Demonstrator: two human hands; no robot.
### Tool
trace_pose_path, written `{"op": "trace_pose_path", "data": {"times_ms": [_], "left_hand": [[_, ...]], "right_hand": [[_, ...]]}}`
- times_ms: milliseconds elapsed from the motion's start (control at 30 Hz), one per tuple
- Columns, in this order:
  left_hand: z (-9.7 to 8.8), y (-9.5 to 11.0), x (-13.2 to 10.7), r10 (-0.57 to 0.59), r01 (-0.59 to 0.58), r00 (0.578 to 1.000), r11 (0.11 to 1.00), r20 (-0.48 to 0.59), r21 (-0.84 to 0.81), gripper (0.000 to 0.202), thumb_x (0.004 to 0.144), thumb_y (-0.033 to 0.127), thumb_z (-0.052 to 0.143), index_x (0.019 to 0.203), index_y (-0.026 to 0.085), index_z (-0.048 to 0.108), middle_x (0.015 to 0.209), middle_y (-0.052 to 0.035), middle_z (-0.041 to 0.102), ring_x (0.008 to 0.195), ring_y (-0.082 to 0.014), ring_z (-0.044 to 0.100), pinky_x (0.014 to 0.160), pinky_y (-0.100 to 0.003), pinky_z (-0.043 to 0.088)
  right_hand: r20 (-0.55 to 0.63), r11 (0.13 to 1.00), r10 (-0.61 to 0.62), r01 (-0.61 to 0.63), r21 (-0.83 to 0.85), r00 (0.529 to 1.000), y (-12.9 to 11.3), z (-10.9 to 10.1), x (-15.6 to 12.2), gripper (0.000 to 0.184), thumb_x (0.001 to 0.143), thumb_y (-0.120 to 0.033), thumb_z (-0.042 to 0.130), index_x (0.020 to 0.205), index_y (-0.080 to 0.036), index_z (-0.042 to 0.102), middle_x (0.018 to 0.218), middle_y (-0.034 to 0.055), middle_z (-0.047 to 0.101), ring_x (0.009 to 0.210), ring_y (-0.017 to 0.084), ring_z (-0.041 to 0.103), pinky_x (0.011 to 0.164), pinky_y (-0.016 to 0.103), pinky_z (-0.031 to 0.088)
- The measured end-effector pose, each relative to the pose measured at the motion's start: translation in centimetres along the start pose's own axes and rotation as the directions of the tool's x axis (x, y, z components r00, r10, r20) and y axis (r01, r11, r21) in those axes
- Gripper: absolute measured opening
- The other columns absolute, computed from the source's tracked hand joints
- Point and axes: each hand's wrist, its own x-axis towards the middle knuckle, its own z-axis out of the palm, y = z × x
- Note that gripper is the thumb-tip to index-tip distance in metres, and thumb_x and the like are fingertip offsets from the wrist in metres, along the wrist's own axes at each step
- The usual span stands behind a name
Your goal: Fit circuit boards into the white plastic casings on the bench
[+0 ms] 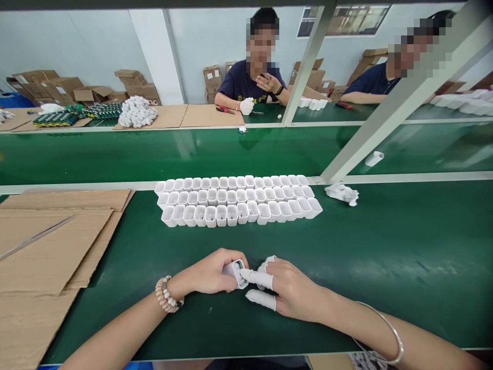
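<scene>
My left hand (210,271) is closed around a small white plastic housing (230,268), which lies tilted with its open end facing right. Inside that opening a bit of green circuit board (239,266) shows. White finger cots cover several fingers of my right hand (290,289). Its index finger reaches to the mouth of the housing and touches the inside, while the thumb stands apart below; I see nothing gripped in this hand. Beyond both hands stand three rows of similar white housings (221,218), their open ends up; dark parts show inside some.
Flattened cardboard (50,252) lies at left with a thin strip (36,237) on it. A crumpled white cloth (342,194) sits right of the rows. Behind runs a green belt (154,154) carrying one housing (374,159); a slanted post (396,97) crosses at right. Two people sit opposite.
</scene>
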Motion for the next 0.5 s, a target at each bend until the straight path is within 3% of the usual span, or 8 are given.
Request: {"op": "trace_pose_path", "data": {"times_ms": [133,267,367,500], "left_hand": [[0.0,0.1,-0.1,-0.002,0.002,1.0,1.0,0.006,0.01,0.023,0.061,0.009,0.055,0.083,0.016,0.058,0.06,0.0058,0.05,0.051,-0.0079,0.044,0.044,-0.018,0.03],[0.2,0.1,-0.1,0.133,-0.132,0.991,0.986,-0.011,0.101,0.022,0.063,0.009,0.055,0.083,0.016,0.061,0.078,0.0018,0.053,0.062,-0.0092,0.046,0.054,-0.02,0.035],[0.1,-0.1,-0.1,0.229,-0.224,0.973,0.961,-0.013,0.16,0.024,0.063,0.008,0.055,0.085,0.017,0.062,0.089,0.0002,0.054,0.073,-0.0117,0.049,0.062,-0.021,0.039],[0.0,-0.3,0.0,0.258,-0.246,0.966,0.948,-0.033,0.201,0.029,0.062,0.007,0.056,0.088,0.017,0.061,0.09,0.0005,0.054,0.074,-0.0123,0.049,0.063,-0.022,0.039]], "right_hand": [[-0.11,0.999,-0.032,0.03,-0.021,0.993,0.0,0.4,-0.3,0.038,0.096,-0.032,0.05,0.131,-0.017,0.047,0.072,0.0024,0.061,0.062,0.017,0.054,0.06,0.03,0.041],[-0.204,0.999,-0.036,0.034,-0.014,0.978,0.0,0.3,-0.4,0.058,0.091,-0.03,0.059,0.142,-0.016,0.034,0.096,0.0109,0.059,0.082,0.022,0.057,0.068,0.035,0.048],[-0.189,0.998,-0.042,0.032,-0.053,0.981,0.0,0.2,0.0,0.056,0.089,-0.024,0.06,0.14,-0.019,0.038,0.101,0.0124,0.053,0.085,0.023,0.055,0.068,0.036,0.05],[-0.233,1.0,-0.028,0.029,0.001,0.972,0.1,0.2,0.7,0.05,0.087,-0.02,0.062,0.134,-0.022,0.045,0.099,0.0101,0.051,0.083,0.021,0.055,0.068,0.034,0.052]]}}
